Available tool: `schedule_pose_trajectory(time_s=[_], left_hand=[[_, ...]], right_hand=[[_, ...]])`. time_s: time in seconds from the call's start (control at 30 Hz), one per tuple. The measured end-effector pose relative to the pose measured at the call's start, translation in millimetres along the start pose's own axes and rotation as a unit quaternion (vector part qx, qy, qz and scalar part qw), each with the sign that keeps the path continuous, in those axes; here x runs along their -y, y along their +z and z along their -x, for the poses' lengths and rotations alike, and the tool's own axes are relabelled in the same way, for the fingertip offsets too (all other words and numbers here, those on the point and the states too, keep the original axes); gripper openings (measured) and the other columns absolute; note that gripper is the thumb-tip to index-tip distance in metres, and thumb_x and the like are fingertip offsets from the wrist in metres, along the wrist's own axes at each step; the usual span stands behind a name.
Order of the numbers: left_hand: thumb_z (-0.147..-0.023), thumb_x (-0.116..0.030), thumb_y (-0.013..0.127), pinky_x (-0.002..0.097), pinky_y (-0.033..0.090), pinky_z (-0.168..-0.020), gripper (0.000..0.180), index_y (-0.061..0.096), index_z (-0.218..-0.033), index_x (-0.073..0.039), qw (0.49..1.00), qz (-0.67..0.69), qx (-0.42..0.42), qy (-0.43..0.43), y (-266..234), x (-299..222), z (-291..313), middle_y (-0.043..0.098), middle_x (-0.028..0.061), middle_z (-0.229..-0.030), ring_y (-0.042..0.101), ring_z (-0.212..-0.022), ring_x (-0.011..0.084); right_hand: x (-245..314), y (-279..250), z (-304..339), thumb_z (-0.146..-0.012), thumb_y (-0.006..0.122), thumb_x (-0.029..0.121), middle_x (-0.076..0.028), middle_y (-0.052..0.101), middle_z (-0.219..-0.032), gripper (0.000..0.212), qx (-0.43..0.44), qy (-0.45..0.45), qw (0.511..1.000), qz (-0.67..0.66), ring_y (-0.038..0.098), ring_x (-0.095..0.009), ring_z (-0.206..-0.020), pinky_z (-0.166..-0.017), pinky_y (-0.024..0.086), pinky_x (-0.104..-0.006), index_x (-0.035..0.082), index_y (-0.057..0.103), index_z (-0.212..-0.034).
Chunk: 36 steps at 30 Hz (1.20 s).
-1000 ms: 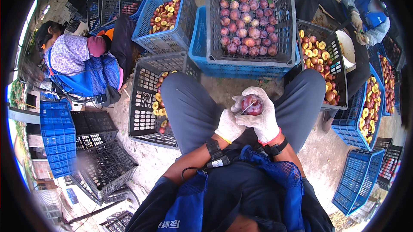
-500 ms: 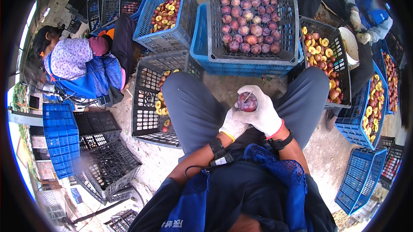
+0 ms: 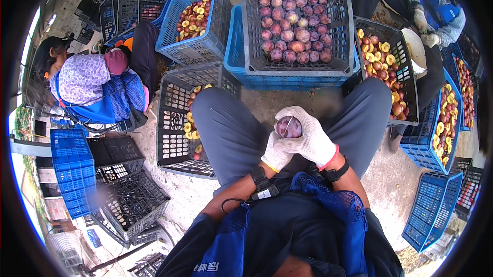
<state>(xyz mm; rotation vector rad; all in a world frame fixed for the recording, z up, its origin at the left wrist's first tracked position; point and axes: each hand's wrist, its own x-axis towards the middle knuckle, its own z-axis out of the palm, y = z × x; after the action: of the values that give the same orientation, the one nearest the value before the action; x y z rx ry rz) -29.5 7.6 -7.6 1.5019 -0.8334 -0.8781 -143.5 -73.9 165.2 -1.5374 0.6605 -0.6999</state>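
Observation:
A dark red-purple plum [image 3: 289,127] sits between my two hands in front of my lap. My right hand [image 3: 310,141], in a white knit glove, curls round the plum's far and right sides, closed on it. Closed against its near left side is my left hand [image 3: 276,152], gloved likewise, its fingers partly hidden under the right. A thin pale line crosses the plum's top; whether it is a blade or a cut I cannot tell. Beyond my knees, whole plums [image 3: 298,17] fill much of a dark crate [image 3: 246,30] stacked on blue ones.
Halved plums lie in a black crate [image 3: 169,141] by my left knee, another black crate [image 3: 413,84] at right, and blue crates [image 3: 221,4]. A person [image 3: 84,79] sits at left; another's gloved hands [image 3: 426,30] work beside a white bowl [image 3: 415,51]. Stacked crates [image 3: 72,169] stand lower left.
Both my hands have shifted slightly left and nearer with the plum. The pale line on the plum looks steeper and higher. The far right person's hands have moved slightly.

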Motion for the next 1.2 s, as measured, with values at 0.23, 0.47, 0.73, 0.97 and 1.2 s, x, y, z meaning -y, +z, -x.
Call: schedule_pose_trajectory(time_s=[0.23,0.47,0.73,0.97,1.2], left_hand=[[-0.086,-0.03,0.08,0.037,0.057,-0.085,0.037,0.07,-0.115,-0.009,0.955,-0.21,0.193,0.082,-21.7,-35.2,1.5,0.076,0.0043,-0.107,0.072,-0.106,0.0233],[-0.085,-0.008,0.079,0.0342,0.06,-0.075,0.029,0.07,-0.112,-0.003,0.997,0.016,0.073,0.008,-27.1,-82.1,8.7,0.077,0.0118,-0.102,0.077,-0.091,0.0228],[-0.084,-0.013,0.082,0.0345,0.06,-0.079,0.035,0.071,-0.116,-0.003,0.956,0.196,0.092,-0.196,-26.2,-71.3,5.6,0.077,0.0133,-0.107,0.077,-0.094,0.0245],[-0.08,-0.012,0.086,0.0334,0.06,-0.084,0.042,0.071,-0.118,-0.004,0.995,0.03,0.099,-0.01,-33.7,-87.8,9.2,0.078,0.0099,-0.107,0.077,-0.097,0.0232],[-0.08,-0.014,0.087,0.0348,0.06,-0.082,0.046,0.069,-0.121,-0.002,0.983,-0.03,0.178,-0.037,-36.4,-103.7,5.5,0.077,0.0096,-0.107,0.076,-0.098,0.0229]], right_hand=[[6.5,0.1,-12.7,-0.068,0.092,0.018,-0.012,0.07,-0.117,0.067,0.011,-0.078,0.967,0.241,0.069,-0.031,-0.107,-0.096,0.055,-0.0391,0.009,0.064,-0.127],[-2.0,22.1,3.1,-0.069,0.092,0.012,-0.008,0.071,-0.114,0.058,-0.014,0.051,0.998,0.022,0.069,-0.021,-0.106,-0.097,0.054,-0.0361,0.007,0.066,-0.121],[15.1,-6.8,-7.5,-0.063,0.097,0.025,-0.013,0.071,-0.11,0.067,0.023,-0.077,0.93,0.359,0.069,-0.033,-0.11,-0.099,0.055,-0.0419,0.01,0.066,-0.12],[-0.8,18.2,10.9,-0.069,0.097,0.016,-0.006,0.068,-0.12,0.068,0.068,0.075,0.972,-0.211,0.063,-0.017,-0.117,-0.105,0.05,-0.0358,0.005,0.064,-0.128],[18.7,4.5,-1.9,-0.06,0.097,0.023,-0.019,0.071,-0.114,0.067,-0.033,-0.164,0.954,0.251,0.065,-0.045,-0.119,-0.104,0.053,-0.0484,0.007,0.067,-0.118]])
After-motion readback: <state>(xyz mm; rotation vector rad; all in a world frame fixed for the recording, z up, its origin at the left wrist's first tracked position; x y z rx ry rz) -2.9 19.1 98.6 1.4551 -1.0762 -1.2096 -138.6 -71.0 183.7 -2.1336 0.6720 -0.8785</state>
